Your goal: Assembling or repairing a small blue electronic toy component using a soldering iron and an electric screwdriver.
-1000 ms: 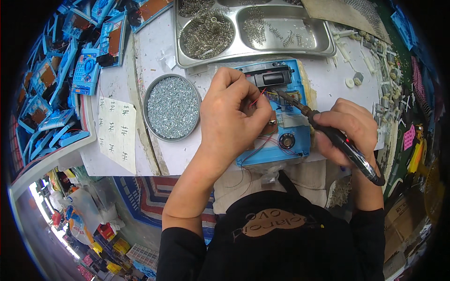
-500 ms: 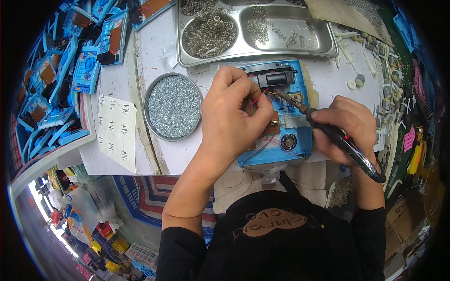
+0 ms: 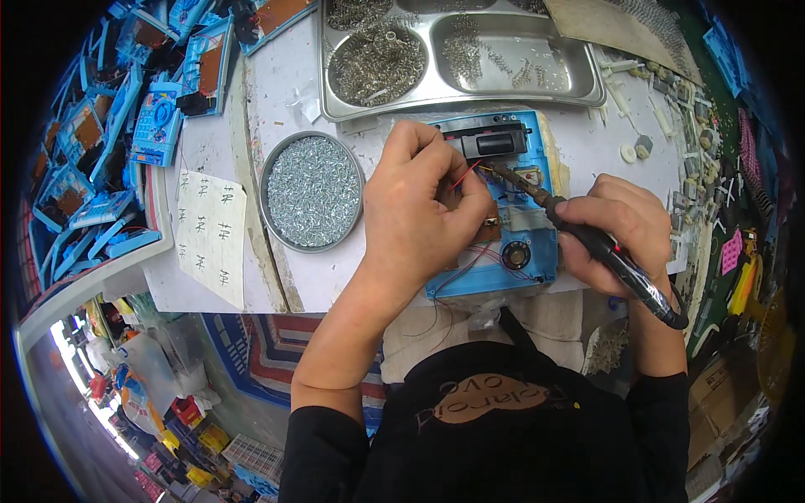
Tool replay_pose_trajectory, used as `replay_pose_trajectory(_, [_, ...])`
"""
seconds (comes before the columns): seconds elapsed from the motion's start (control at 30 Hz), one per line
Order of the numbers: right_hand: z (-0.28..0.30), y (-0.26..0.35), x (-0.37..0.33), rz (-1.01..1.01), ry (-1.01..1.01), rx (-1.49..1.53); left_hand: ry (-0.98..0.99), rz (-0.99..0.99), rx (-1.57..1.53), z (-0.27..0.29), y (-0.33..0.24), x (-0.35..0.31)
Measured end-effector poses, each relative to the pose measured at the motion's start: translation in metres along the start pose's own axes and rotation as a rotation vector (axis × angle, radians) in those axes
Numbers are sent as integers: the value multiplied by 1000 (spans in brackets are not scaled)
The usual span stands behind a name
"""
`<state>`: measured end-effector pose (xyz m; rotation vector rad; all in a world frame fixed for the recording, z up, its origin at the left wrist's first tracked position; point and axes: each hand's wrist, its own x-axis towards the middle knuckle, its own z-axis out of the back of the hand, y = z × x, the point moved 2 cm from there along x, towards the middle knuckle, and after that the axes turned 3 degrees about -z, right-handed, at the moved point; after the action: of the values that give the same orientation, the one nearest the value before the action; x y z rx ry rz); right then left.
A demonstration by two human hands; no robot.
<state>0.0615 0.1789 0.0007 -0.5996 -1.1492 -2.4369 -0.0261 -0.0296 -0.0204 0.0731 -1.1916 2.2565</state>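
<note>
My left hand [image 3: 423, 205] pinches a thin red wire [image 3: 464, 175] between thumb and fingertips over an opened blue plastic toy casing [image 3: 537, 272]. A soldering iron [image 3: 605, 247] with a black handle and a small red light is gripped in my right hand [image 3: 627, 220]. Its tip points left and lies close to the wire end, beside a black plastic part [image 3: 499, 144] at the casing's far side; contact cannot be made out. Inside the casing are a brown circuit board [image 3: 488, 233], partly under my left hand, a round speaker [image 3: 516, 254] and several loose wires.
A round tin of small screws [image 3: 312, 191] stands left of my left hand, beside a marked paper sheet [image 3: 210, 239]. Behind the casing lies a steel compartment tray [image 3: 511, 95] with springs. Blue casings [image 3: 155, 126] pile up far left; small motors [image 3: 688, 159] lie right.
Both hands stay in nearly the same place, with the wire and soldering iron still held over the casing. Only a very slight shift shows.
</note>
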Motion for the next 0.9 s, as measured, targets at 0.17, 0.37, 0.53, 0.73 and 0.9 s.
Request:
replay_pose_trajectory(0.17, [1, -1, 1, 19, 1, 1, -13, -6, -6, 0, 0, 0])
replay_pose_trajectory(0.37, [1, -1, 2, 19, 7, -6, -34, -33, 15, -2, 1, -1])
replay_pose_trajectory(0.53, [5, 2, -1, 11, 18, -15, -41, -59, 41, -3, 1, -1])
replay_pose_trajectory(0.73, [11, 5, -8, -3, 3, -22, -48, -61, 44, -4, 2, -2])
replay_pose_trajectory(0.9, [16, 8, -9, -18, -35, -13, -54, -48, 44, -4, 2, -2])
